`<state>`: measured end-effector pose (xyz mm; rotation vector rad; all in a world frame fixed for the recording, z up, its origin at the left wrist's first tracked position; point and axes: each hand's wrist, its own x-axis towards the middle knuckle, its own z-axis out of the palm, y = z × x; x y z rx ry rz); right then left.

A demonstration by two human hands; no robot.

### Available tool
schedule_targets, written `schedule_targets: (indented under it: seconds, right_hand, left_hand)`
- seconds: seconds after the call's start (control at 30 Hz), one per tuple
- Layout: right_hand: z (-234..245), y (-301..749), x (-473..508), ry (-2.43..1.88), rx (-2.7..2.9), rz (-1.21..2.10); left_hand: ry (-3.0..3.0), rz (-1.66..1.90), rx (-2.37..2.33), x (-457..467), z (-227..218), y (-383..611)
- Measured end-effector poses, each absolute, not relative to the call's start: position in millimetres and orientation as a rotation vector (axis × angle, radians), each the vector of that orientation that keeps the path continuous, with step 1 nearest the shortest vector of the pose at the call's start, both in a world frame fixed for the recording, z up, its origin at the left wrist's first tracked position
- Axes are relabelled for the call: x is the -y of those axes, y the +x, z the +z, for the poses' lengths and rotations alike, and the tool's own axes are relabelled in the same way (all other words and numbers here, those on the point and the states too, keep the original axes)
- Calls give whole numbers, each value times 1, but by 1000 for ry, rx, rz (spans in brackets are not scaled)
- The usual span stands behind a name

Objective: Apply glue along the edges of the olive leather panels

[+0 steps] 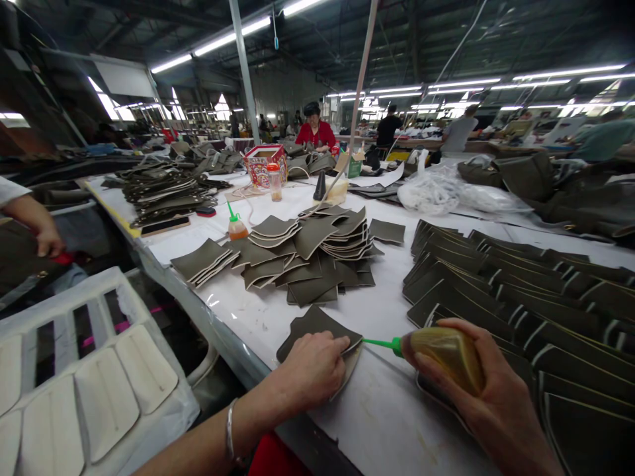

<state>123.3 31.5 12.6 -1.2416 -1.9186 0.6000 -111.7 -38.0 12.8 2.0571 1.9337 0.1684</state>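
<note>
My left hand (313, 367) presses flat on a dark olive cut piece (311, 324) near the table's front edge, fingers curled over its right side. My right hand (476, 390) is wrapped round a squeeze bottle of yellowish glue (446, 348). The bottle's green nozzle (380, 343) points left and touches the piece's right edge, just beside my left fingers. Rows of overlapped dark pieces with glued edges (526, 297) lie to the right of my right hand.
A loose heap of olive pieces (307, 258) sits mid-table with a second glue bottle (237, 226) beside it. A patterned box (264, 164) and clear bags (436, 188) stand further back. A white rack (89, 370) stands left; another person's hand (48, 241) shows there.
</note>
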Motion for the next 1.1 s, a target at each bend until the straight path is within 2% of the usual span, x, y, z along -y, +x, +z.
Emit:
schedule_targets:
  seconds: [0.23,0.43,0.6,0.77,0.93,1.1]
  right_hand:
    - [12,124,-30,-1266,1979,685]
    - [15,122,-28,-1257,1934,613]
    - [13,127,-29,-1272,2000,791]
    - [16,123,-30,-1280,1974,706]
    - [22,120,-20,-1249,1927,1023]
    - [21,121,-17,-1317,1930,952]
  left_hand:
    - [2052,168,-1931,39,12,-111]
    - [2050,193,-1938,39,12,-112]
    - [2054,197,-1930,41,10,-111]
    - [2054,199,-1941,42,8,-111]
    - [2042,233,-1922,43,5,-112]
    - [2024,265,-1889,46,3,-113]
